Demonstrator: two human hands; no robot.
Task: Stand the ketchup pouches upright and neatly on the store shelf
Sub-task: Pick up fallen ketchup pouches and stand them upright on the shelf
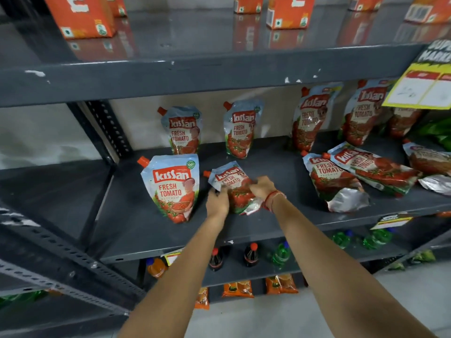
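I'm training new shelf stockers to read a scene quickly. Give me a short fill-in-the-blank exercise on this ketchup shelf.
1. Both hands, left hand and right hand, grip one ketchup pouch that has a ____ cap.
2. The upright pouch stands to the held pouch's ____.
3. The fallen pouches lie to the ____ of the hands.
4. The boxes on the shelf above are ____.

Missing words: red; left; right; orange

2 bare forearms in view, no sleeves visible up to frame edge. Left hand (217,203): no rings, watch or band visible. Right hand (262,187): thin red thread (272,196) wound round the wrist in a few strands. No gloves on either hand; fingers partly blurred.
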